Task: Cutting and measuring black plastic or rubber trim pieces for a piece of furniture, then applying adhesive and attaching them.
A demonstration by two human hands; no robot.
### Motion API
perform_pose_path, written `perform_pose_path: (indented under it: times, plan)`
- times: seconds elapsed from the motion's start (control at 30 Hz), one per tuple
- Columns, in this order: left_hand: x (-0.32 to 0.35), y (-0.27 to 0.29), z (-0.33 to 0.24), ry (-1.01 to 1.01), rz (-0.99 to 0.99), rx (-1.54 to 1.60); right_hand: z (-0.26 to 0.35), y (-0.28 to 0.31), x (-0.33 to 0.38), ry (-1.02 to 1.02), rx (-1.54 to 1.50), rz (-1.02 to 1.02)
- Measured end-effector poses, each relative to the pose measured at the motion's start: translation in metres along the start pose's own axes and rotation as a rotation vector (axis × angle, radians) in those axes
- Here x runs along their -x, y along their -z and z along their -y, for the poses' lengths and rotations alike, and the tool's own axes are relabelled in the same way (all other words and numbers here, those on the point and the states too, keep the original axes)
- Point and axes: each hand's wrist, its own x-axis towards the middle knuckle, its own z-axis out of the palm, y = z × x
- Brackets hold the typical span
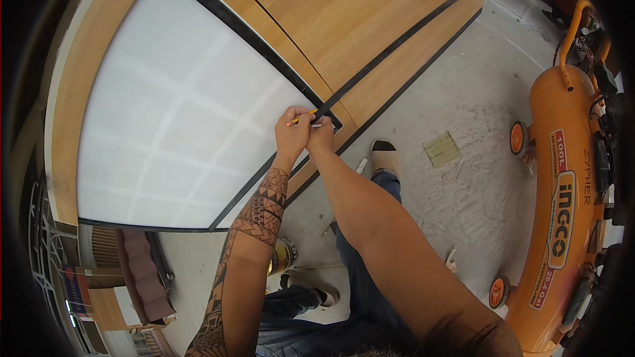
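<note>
My left hand (292,133) is closed, with a yellow pencil (302,118) between its fingers. Beside it, almost touching, my right hand (321,135) pinches at a long narrow black strip (397,43). This strip runs from my fingers up and right across a wood-grain board (370,6). Both hands are over the lower right corner of a glossy white panel (178,106) with dark edging (231,18). Another dark strip (243,190) reaches down and left from the hands; whether it belongs to the same piece is hidden by them.
An orange air compressor tank (546,178) on wheels stands at the right. On the concrete floor (476,198) lies a greenish square piece (442,149). A paint can (283,256) stands near my feet, and a ribbed maroon object (142,277) is at lower left.
</note>
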Motion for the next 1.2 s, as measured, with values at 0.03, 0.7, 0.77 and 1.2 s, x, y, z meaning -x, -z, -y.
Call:
perform_pose_path:
  times: [0.03, 0.7, 0.77, 1.2]
  plan:
    - [-0.001, 0.0, 0.0, -0.015, -0.002, 0.0, 0.0, 0.0, 0.001, 0.015, -0.014, -0.005]
    - [-0.004, -0.001, -0.003, 0.022, 0.022, -0.1, 0.009, 0.002, 0.008, 0.021, -0.046, -0.008]
    - [-0.003, -0.002, -0.003, -0.004, 0.007, -0.097, 0.01, 0.001, 0.007, -0.005, -0.049, -0.001]
    - [-0.002, -0.002, -0.008, 0.027, -0.006, -0.099, 0.011, 0.001, 0.009, 0.024, -0.066, -0.003]
